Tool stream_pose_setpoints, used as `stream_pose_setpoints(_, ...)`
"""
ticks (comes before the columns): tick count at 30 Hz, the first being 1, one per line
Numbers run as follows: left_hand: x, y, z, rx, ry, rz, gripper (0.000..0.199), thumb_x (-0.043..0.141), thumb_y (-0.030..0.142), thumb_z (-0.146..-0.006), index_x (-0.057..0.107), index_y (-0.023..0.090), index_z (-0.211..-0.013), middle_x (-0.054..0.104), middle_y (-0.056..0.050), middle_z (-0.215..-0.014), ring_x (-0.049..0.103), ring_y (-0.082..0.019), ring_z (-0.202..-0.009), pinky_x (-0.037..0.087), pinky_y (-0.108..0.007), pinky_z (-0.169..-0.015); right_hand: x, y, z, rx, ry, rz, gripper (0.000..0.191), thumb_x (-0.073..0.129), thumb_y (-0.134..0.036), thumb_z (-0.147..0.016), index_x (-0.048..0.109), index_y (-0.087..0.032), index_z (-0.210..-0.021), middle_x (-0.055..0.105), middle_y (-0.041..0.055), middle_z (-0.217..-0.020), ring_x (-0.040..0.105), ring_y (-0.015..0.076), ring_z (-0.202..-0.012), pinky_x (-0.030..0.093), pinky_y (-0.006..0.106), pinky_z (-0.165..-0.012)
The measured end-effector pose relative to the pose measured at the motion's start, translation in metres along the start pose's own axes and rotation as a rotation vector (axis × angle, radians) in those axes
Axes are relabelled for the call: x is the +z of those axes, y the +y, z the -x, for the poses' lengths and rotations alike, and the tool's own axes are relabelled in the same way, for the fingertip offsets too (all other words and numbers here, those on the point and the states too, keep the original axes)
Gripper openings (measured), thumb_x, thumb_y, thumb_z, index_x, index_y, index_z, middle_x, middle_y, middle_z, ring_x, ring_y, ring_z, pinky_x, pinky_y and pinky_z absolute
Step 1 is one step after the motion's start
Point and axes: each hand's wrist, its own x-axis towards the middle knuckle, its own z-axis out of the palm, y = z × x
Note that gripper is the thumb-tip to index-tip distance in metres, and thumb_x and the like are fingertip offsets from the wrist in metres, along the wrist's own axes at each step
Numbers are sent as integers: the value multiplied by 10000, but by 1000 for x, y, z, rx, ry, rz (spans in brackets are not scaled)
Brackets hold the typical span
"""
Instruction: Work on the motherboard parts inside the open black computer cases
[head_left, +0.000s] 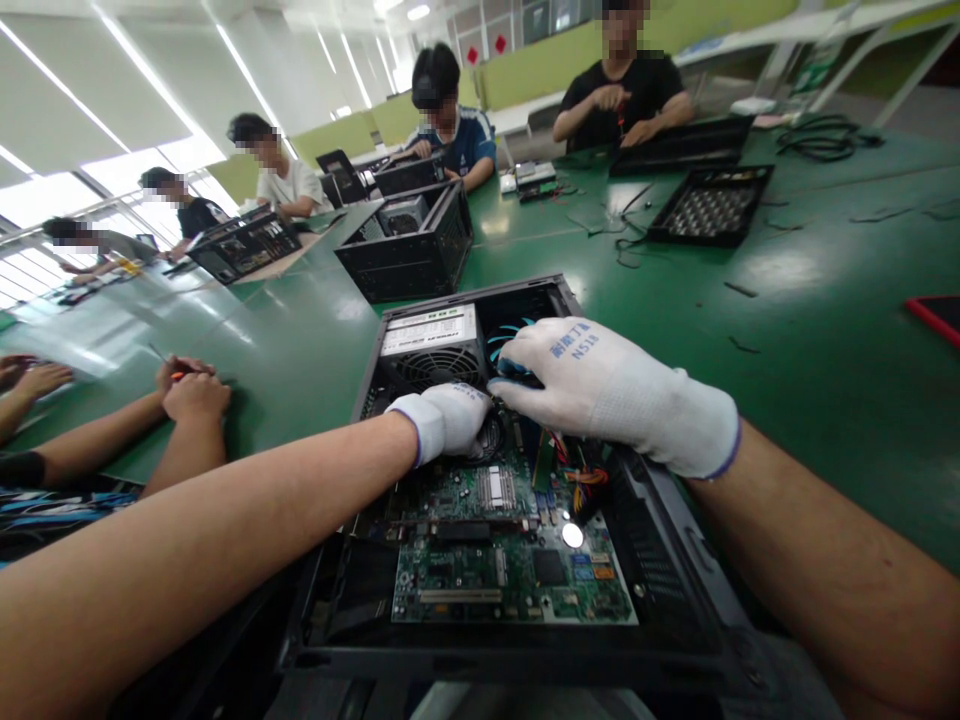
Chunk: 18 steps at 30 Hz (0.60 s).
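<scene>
An opened black computer case (679, 530) lies in front of me with its insides facing up. My left hand (450, 418), in a white glove, reaches down by the black coiled cable (491, 435) and the CPU area; its fingertips are hidden. Just right of it, my right hand (562, 375), also gloved, has its fingers bent toward the thumb over the case; what lies between the tips cannot be made out. Below both hands sits the green motherboard (517, 560). Behind them are a power supply (431, 345) and a blue-bladed fan (510, 338).
Orange, red and black wires (585, 485) and an upright memory stick (543, 465) stand near my right hand. Another case (409, 250) sits ahead on the green table (817, 400). A black panel (709, 207) lies to the right. A co-worker's hands (195, 390) are at left.
</scene>
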Motion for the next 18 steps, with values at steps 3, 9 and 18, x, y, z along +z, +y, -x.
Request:
stream_pose_setpoints(3,-2,2,2,13,-44,-64,608,790,395,-773,662,134,-1306,727,-157,-1263,703,-326,-1152,553,-361,-1007,0,1,0,-3,6,4,400,481,-491,-1030,703,-157,-1030,732,122,-1030,656,262,-965,432,355,-849)
stream_pose_setpoints(9,-5,1,5,22,-53,-82,610,770,452,-736,676,126,-1242,735,-177,-1230,718,-348,-1106,580,-379,-953,2,2,0,-10,19,-12,396,500,-490,-1024,707,-153,-1030,734,122,-1028,656,267,-968,433,356,-840)
stream_pose_setpoints(18,-17,-3,19,43,-28,80,768,717,512,-752,545,117,-1387,714,-191,-1285,710,-350,-1157,583,-401,-974,-1,-1,2,84,166,-117,346,530,-444,-1016,712,-150,-1019,732,108,-1007,654,251,-945,481,375,-878)
